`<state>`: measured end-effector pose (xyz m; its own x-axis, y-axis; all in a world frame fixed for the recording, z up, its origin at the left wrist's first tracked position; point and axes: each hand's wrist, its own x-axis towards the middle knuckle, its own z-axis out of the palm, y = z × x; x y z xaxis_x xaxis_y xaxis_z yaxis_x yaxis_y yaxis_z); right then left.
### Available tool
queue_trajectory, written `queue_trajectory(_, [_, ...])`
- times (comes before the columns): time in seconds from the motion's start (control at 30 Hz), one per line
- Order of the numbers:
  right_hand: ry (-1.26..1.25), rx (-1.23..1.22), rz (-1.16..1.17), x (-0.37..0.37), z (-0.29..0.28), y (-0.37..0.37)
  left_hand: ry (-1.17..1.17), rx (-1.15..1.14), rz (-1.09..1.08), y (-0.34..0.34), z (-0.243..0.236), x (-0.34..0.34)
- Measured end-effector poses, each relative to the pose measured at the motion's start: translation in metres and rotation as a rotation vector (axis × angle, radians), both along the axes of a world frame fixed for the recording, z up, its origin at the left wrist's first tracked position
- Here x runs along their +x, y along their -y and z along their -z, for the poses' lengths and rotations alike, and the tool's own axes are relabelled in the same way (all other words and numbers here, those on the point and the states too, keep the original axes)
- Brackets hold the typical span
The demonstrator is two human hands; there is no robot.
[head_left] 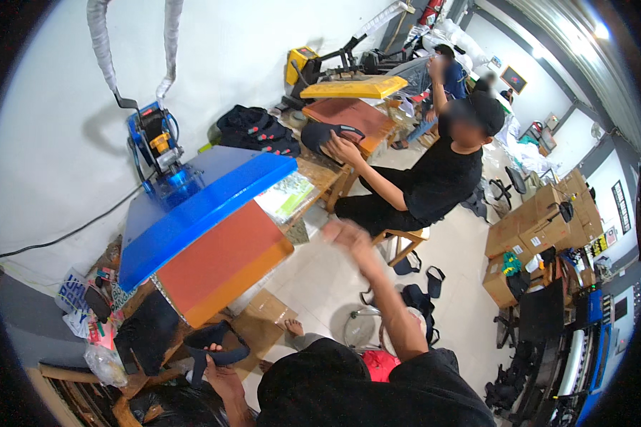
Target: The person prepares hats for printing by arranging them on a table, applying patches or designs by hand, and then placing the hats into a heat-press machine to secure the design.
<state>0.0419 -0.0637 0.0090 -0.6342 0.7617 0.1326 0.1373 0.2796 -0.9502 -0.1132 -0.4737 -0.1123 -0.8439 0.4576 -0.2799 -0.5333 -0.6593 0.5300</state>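
Observation:
Low on the left, my left hand [224, 373] is closed around the edge of a dark cap [217, 344]; its curved band faces up, and its underside is partly hidden. My right hand [347, 238] reaches forward over the floor, smeared by motion, so its fingers cannot be read. Left of it stands a heat press with a blue upper plate [206, 206] raised above a reddish-brown lower pad [224, 263]. The cap is below the near corner of that pad. Neither hand touches the press.
A seated co-worker [434, 174] in black holds another dark cap [327, 139] beside a yellow press [354, 87]. Dark caps [417, 299] lie on the floor right of my right arm. Cardboard boxes [527, 224] are stacked at right. A dark pile [256, 130] sits behind the blue press.

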Motion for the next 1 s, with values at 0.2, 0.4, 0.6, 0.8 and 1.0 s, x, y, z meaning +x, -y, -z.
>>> queue_trajectory(0.2, [-0.312,-0.099,0.476,0.066,-0.041,-0.146,0.030,-0.193,0.169,0.019,0.028,-0.002])
queue_trajectory(0.4, [-0.358,-0.001,0.729,0.085,-0.035,-0.248,-0.006,-0.292,0.093,0.018,0.057,0.007])
queue_trajectory(0.6, [-0.269,0.072,0.902,0.097,-0.023,-0.316,-0.011,-0.249,0.017,-0.006,0.093,0.046])
queue_trajectory(0.8, [0.183,0.340,1.195,0.141,0.008,-0.373,0.039,-0.123,0.021,-0.035,0.119,0.087])
queue_trajectory(1.0, [0.161,0.543,1.181,0.196,-0.012,-0.432,0.110,-0.285,-0.025,-0.056,0.103,0.122])
